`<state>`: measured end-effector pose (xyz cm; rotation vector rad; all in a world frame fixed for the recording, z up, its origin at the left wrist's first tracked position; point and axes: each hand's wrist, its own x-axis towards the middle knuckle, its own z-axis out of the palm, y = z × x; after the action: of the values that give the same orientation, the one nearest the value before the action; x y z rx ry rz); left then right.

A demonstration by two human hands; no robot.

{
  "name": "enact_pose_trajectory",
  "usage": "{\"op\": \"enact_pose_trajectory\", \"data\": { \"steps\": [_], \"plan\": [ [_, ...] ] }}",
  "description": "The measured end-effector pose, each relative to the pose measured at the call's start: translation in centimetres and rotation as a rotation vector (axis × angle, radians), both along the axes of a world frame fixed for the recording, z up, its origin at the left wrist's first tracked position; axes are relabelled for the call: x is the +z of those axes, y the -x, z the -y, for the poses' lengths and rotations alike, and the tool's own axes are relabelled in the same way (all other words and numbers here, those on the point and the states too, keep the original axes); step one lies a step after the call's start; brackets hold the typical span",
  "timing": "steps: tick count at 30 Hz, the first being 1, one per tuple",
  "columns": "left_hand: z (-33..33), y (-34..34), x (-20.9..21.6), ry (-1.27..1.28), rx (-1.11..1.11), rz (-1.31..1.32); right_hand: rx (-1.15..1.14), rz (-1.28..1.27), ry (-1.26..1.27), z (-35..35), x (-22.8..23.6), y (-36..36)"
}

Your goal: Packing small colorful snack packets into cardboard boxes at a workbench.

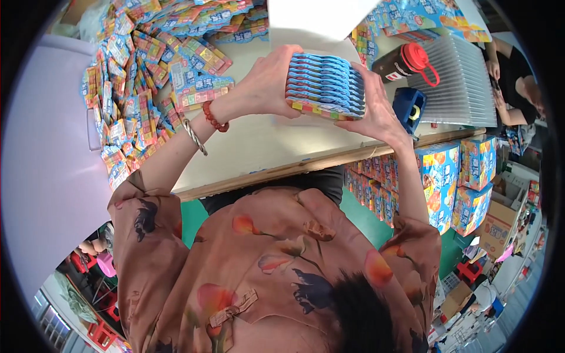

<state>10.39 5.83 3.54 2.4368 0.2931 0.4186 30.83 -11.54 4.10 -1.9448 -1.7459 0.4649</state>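
Observation:
Between my two hands is a neat stack of colourful flat packs [325,85] with wavy blue edges, raised just over the table [247,150]. My left hand [268,83] is closed on its left end, thumb near the lower corner and fingers along the far side. From the other end my right hand [378,109] grips the stack, its fingers partly hidden. Red beads and a twisted metal bangle circle my left wrist. A heap of similar loose packs [138,82] covers the table's left side.
On the right stand a dark bottle with a red lid [406,62], a blue tape dispenser [409,109] and a stack of translucent ribbed sheets [459,82]. A white box [318,20] is at the far side. Printed cartons [438,182] stand below the table's right edge. Another person [512,88] is at far right.

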Motion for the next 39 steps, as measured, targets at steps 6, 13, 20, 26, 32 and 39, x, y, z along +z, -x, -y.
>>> {"op": "enact_pose_trajectory", "data": {
  "steps": [6, 13, 20, 26, 32, 39],
  "plan": [
    [1.8, -0.1, -2.8, -0.090, 0.116, -0.112, 0.082, 0.081, 0.065, 0.2, -0.3, -1.2],
    [2.7, -0.1, -3.0, -0.118, 0.129, -0.241, 0.107, 0.153, -0.168, 1.0, -1.3, -0.7],
    [2.3, -0.1, -3.1, -0.081, 0.070, -0.284, 0.235, 0.397, -0.164, 1.2, -2.3, -0.2],
    [1.8, -0.4, -3.7, -0.151, -0.027, -0.381, 0.342, 0.502, -0.033, 0.6, -0.4, 0.2],
    [1.3, -0.7, -3.5, -0.228, -0.020, -0.423, 0.434, 0.621, 0.025, 0.0, -0.8, 0.8],
    [1.0, -2.9, -1.5, -0.186, -0.091, -0.629, 0.367, 0.541, -0.004, 1.7, -0.9, 1.1]
  ]
}}
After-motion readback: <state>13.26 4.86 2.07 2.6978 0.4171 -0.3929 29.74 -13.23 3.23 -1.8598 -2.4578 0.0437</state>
